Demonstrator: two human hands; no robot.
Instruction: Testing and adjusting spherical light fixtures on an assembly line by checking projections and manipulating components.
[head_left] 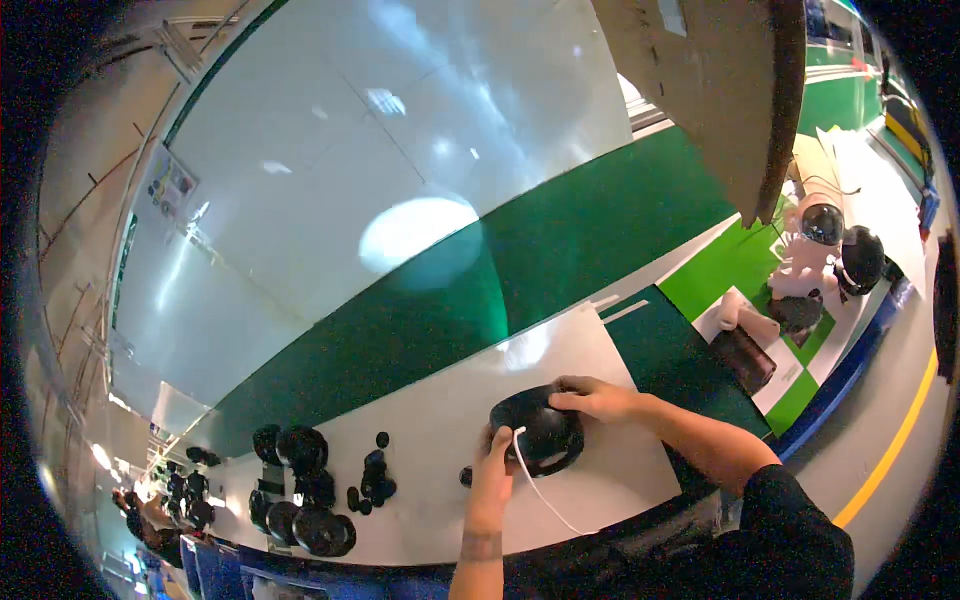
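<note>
A glossy black, rounded shell-like thing [548, 440] is held between both my hands over the white tabletop [620, 470]. My left hand [490, 475] grips its near left side, thumb up against the rim. On the far right edge rests my right hand [597, 398], with the fingers curled over the rim. A thin white cord [530, 482] starts beside my left thumb and curves down to the table's near edge. The underside of the black thing is hidden, so I cannot tell its exact kind. One small black piece [466, 477] lies just left of my left hand.
To the left stand groups of round black parts [318, 530] and smaller black pieces [375, 480]. At right, a brown cylinder [745, 360], a glossy dome [822, 222] and a black round thing [860, 260] sit on another surface. A brown panel [720, 90] hangs above.
</note>
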